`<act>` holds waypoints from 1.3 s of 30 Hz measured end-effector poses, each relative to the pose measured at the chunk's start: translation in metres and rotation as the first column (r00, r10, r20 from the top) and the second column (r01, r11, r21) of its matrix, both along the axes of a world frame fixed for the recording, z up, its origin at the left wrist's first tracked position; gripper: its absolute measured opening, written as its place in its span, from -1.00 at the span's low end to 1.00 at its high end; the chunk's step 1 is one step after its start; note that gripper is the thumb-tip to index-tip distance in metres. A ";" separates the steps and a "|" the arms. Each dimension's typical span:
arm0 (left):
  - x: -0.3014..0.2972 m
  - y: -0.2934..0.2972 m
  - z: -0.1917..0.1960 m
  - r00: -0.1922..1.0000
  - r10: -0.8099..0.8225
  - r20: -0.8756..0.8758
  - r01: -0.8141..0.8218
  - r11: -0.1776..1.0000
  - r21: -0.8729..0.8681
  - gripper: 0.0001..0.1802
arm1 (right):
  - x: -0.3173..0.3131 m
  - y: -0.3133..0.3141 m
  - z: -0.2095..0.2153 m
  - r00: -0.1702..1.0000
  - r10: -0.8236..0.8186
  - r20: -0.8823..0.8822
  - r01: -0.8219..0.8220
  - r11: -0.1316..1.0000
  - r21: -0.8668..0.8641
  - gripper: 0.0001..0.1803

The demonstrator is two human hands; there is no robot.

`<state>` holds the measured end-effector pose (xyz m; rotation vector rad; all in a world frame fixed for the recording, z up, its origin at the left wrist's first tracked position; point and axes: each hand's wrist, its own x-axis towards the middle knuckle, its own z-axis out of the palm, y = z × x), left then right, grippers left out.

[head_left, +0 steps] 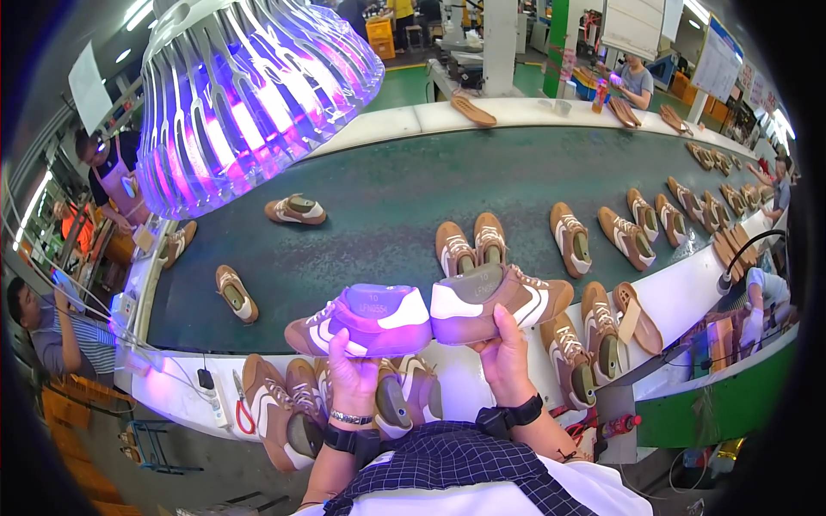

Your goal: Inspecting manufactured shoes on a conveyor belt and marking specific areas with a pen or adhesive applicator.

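Two brown sneakers with white stripes and green shoe lasts inside are held up in front of me, heel to heel. My left hand grips the left sneaker from below, its toe pointing left. My right hand has the other sneaker by its underside and side, toe to the right. The heels touch or nearly touch at the middle. Purple light tints the left sneaker. Below my hands, several similar sneakers stand on the white ledge, some partly hidden by my arms.
A large purple-lit lamp hangs at the upper left. More sneakers lie on the green conveyor belt. Red-handled scissors lie on the ledge at left; a loose sole rests at right. Other people work around the belt.
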<state>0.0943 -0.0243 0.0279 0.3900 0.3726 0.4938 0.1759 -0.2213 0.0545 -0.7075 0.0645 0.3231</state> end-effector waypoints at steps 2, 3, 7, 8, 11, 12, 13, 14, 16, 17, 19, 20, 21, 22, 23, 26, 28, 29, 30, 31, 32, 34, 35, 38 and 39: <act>0.000 0.000 -0.001 1.000 0.000 -0.008 0.000 1.000 0.006 -0.39 | 0.000 -0.001 -0.001 1.000 -0.011 -0.007 0.011 1.000 -0.008 -0.54; 0.000 -0.001 -0.001 1.000 -0.009 -0.011 0.009 1.000 -0.002 -0.39 | -0.001 -0.001 -0.002 1.000 -0.002 -0.002 0.002 1.000 -0.011 -0.56; 0.000 -0.002 0.000 0.999 -0.009 0.039 0.008 0.999 0.032 -0.50 | -0.002 -0.002 -0.005 1.000 -0.003 0.013 0.003 1.000 -0.029 -0.59; 0.000 -0.001 0.000 1.000 0.002 0.016 -0.002 1.000 0.025 -0.50 | -0.002 -0.001 -0.006 1.000 -0.002 0.009 0.002 0.999 -0.032 -0.59; 0.000 -0.001 0.000 1.000 0.006 0.014 -0.006 0.999 0.034 -0.50 | -0.003 0.000 -0.008 0.999 -0.032 0.038 0.033 0.999 -0.037 -0.60; 0.000 -0.001 -0.001 1.000 0.010 0.002 -0.010 0.999 0.030 -0.50 | -0.003 0.000 -0.008 0.999 -0.019 0.030 0.020 0.999 -0.043 -0.60; 0.000 -0.001 -0.001 1.000 0.021 -0.015 -0.020 0.997 0.070 -0.47 | -0.003 0.000 -0.008 0.999 -0.030 0.031 0.031 0.998 -0.056 -0.59; 0.000 0.000 -0.002 0.999 0.033 -0.031 -0.030 0.993 0.111 -0.45 | -0.003 0.000 -0.008 0.998 -0.039 0.045 0.042 0.997 -0.063 -0.57; -0.001 0.002 -0.003 0.998 0.042 -0.042 -0.036 0.991 0.126 -0.45 | -0.002 -0.002 -0.008 0.997 -0.008 0.074 0.015 0.996 -0.091 -0.56; -0.002 0.002 -0.003 0.999 0.034 -0.024 -0.030 0.989 0.148 -0.45 | -0.003 -0.004 -0.009 0.994 0.012 0.111 0.001 0.993 -0.118 -0.54; -0.003 0.006 -0.002 0.999 0.016 -0.047 -0.010 0.992 0.127 -0.45 | -0.001 -0.009 -0.013 0.993 0.045 0.106 -0.031 0.992 -0.125 -0.52; -0.005 0.006 -0.002 0.999 -0.014 -0.033 0.017 0.994 0.109 -0.45 | -0.002 -0.015 -0.016 0.988 0.075 0.137 -0.061 0.993 -0.106 -0.51; -0.007 0.006 -0.002 0.999 -0.025 -0.046 0.030 0.994 0.107 -0.45 | -0.001 -0.021 -0.021 0.994 0.058 0.091 -0.045 0.989 -0.137 -0.51; -0.007 0.006 -0.002 0.997 -0.070 -0.036 0.072 0.994 0.076 -0.42 | 0.001 -0.029 -0.028 0.998 0.053 0.038 -0.049 0.994 -0.093 -0.52; -0.008 0.004 -0.003 0.993 -0.113 -0.024 0.114 0.992 0.045 -0.39 | 0.004 -0.039 -0.036 0.999 0.049 -0.015 -0.050 0.998 -0.049 -0.52; -0.011 0.001 -0.009 0.985 -0.139 0.105 0.126 0.985 0.118 -0.31 | 0.014 -0.091 -0.062 0.974 0.208 -0.093 -0.211 0.978 -0.012 -0.49; -0.015 0.003 -0.016 0.994 -0.105 0.011 0.103 0.990 0.096 -0.28 | 0.020 -0.123 -0.081 0.969 0.160 -0.187 -0.207 0.941 -0.267 -0.62; -0.017 0.005 -0.020 0.995 -0.102 -0.005 0.102 0.989 0.103 -0.31 | 0.022 -0.136 -0.087 0.989 0.055 -0.139 -0.122 0.835 -0.536 -0.78; -0.020 0.007 -0.025 0.993 -0.112 0.033 0.108 0.987 0.117 -0.33 | 0.021 -0.143 -0.094 0.999 -0.047 -0.014 0.023 0.706 -0.708 -0.90; -0.022 0.011 -0.029 0.992 -0.110 -0.055 0.116 0.985 0.130 -0.31 | 0.024 -0.152 -0.095 0.995 -0.020 0.094 0.086 0.638 -0.765 -0.90; -0.024 0.013 -0.033 0.992 -0.123 -0.039 0.128 0.980 0.150 -0.30 | 0.025 -0.156 -0.094 0.994 -0.047 0.100 0.110 0.524 -0.845 -0.90; -0.030 0.017 -0.038 0.988 -0.145 -0.047 0.151 0.977 0.151 -0.31 | 0.030 -0.154 -0.085 0.952 0.057 0.301 0.256 0.395 -0.882 -0.87; -0.033 0.017 -0.039 0.987 -0.154 -0.048 0.160 0.976 0.150 -0.31 | 0.035 -0.148 -0.078 0.866 0.168 0.471 0.415 0.284 -0.864 -0.85; -0.043 0.018 -0.036 0.984 -0.170 -0.053 0.177 0.972 0.153 -0.32 | 0.054 -0.117 -0.059 0.889 0.205 0.409 0.320 0.359 -0.877 -0.82; -0.046 0.019 -0.034 0.985 -0.164 -0.056 0.171 0.973 0.155 -0.33 | 0.061 -0.102 -0.056 0.868 0.192 0.458 0.345 0.429 -0.835 -0.82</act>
